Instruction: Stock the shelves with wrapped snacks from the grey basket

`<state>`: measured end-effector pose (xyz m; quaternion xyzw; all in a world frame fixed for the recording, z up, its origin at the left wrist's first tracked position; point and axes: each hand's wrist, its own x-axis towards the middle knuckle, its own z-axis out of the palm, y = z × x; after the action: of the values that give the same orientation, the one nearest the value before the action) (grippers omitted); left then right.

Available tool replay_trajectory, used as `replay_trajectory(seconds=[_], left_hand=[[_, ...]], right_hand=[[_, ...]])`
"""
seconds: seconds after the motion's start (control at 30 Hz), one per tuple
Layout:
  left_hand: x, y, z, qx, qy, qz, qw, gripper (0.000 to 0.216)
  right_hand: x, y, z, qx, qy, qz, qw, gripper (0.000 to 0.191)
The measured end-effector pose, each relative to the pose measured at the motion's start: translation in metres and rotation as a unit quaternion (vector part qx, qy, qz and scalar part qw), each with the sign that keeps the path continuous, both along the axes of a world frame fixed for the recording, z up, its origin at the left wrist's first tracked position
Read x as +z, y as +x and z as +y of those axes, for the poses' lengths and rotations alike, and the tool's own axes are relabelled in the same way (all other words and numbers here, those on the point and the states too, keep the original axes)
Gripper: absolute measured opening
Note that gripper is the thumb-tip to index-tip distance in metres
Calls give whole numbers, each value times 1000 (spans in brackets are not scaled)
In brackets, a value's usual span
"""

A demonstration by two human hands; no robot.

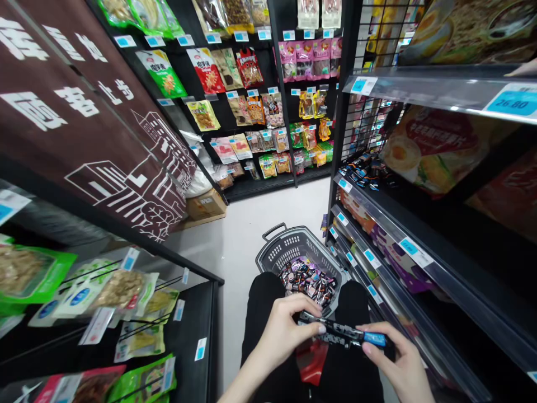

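My left hand [289, 324] is closed on the left end of some slim black snack packets [340, 331], held level above my lap. My right hand [396, 358] grips their right end, where a blue patch shows by the fingertips. How many packets are held I cannot tell. Just beyond my hands, a grey shopping basket [274, 246] stands on the floor against my knees. Many small wrapped snacks [308, 280] in dark, pink and blue wrappers lie in it. Something red and shiny [312, 358] rests between my legs, under the packets.
Dark shelves with price tags [413, 249] rise close on my right. Similar small packets [364, 169] lie in a pile on one of them. Bagged snacks [119, 288] hang on a rack at my left. A brown printed curtain [100, 112] and a cardboard box [206, 206] are farther off.
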<state>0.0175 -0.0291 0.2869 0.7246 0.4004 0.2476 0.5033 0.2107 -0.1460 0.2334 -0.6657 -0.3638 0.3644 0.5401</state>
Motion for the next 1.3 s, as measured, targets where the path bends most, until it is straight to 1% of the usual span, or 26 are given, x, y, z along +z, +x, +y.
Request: replay_trajectory(seconds=[0.07, 0.13, 0.17, 0.23, 0.3, 0.37, 0.43, 0.5, 0.6, 0.67, 0.73, 0.8, 0.9, 0.93, 0.97, 1.03, 1.1, 1.17, 1.2, 1.27, 1.3], left_hand=[[1, -1, -1, -25, -15, 37, 999, 12], [3, 0, -3, -76, -34, 102, 991, 16], [3, 2, -4, -112, -40, 131, 984, 19], [2, 7, -7, -174, -47, 162, 970, 18], [-3, 14, -10, -202, -64, 153, 965, 22], [-9, 19, -12, -201, -100, 121, 967, 28], [-15, 19, -13, -208, -143, 87, 964, 32], [-18, 13, -12, -230, -195, 56, 952, 31], [-17, -4, -10, -251, -320, 19, 913, 31], [-14, -15, -11, -242, -410, -8, 879, 35], [-11, -22, -12, -235, -469, -41, 851, 37], [-10, -26, -14, -233, -488, -78, 837, 38], [-16, -30, -17, -206, -492, -161, 830, 48], [-19, -31, -17, -185, -488, -198, 830, 51], [-23, -32, -17, -159, -481, -234, 830, 50], [-30, -34, -15, -98, -461, -283, 835, 36], [-34, -34, -13, -41, -442, -299, 845, 26], [-33, -32, -11, -9, -427, -306, 851, 32], [-32, -30, -10, 0, -415, -307, 856, 39], [-29, -27, -9, 15, -380, -286, 880, 49], [-27, -25, -9, 27, -357, -262, 896, 49]], right_hand=[[1, -1, 1, -10, 0, -11, 1000, 30], [2, -3, 3, -8, 0, -21, 1000, 32], [1, -5, 5, 9, 1, -21, 1000, 31], [0, -9, 9, 64, 1, -14, 998, 29], [-1, -12, 12, 119, -5, -9, 993, 28], [-1, -12, 14, 146, -9, -8, 989, 28], [0, -7, 13, 153, -13, -4, 988, 29], [3, 3, 11, 148, -19, -3, 989, 30], [8, 19, 6, 112, -18, -9, 994, 31], [11, 24, 5, 86, -15, 5, 996, 33], [14, 25, 5, 82, -21, 46, 995, 34], [17, 23, 6, 85, -32, 111, 990, 33], [19, 24, 4, 99, -63, 236, 965, 31], [19, 25, 2, 108, -73, 268, 955, 31], [18, 27, 0, 113, -77, 288, 948, 31], [18, 29, -6, 116, -56, 297, 946, 36], [18, 28, -11, 101, -19, 287, 952, 47], [17, 23, -12, 75, 12, 288, 955, 61], [16, 19, -12, 59, 20, 293, 954, 65], [12, 12, -9, 23, 24, 304, 952, 61], [10, 8, -7, 4, 20, 300, 954, 57]])
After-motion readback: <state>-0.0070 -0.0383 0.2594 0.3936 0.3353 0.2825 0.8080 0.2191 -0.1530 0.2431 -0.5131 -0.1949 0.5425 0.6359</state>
